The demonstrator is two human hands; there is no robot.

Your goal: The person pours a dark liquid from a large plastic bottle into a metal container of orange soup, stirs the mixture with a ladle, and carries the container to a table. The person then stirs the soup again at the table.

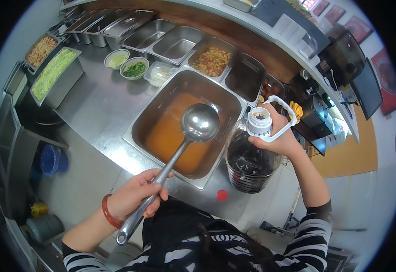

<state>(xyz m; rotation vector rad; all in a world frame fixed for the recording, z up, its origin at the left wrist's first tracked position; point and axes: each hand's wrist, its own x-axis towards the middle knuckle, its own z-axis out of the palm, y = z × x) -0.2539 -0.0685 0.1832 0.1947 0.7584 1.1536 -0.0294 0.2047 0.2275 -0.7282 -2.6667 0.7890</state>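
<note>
My left hand (142,193) grips the handle of a metal ladle (200,123), whose bowl is held over a deep steel pan (203,183). Orange-brown liquid (164,136) covers the bottom of that pan. With my right hand (279,131) I hold a large clear plastic jug (252,166) by its neck, just right of the pan. Dark liquid shows inside the jug, and its white mouth is uncapped. A white carrying loop (288,110) stands out around my fingers. On the steel counter before me lies a red cap (221,195).
Several steel pans line the back, one with diced vegetables (212,61). Two bowls, one with chopped greens (134,69), stand beside a plastic tub (159,73). A pan of shredded green vegetable (53,73) is at left. A white shelf (272,37) overhangs the back.
</note>
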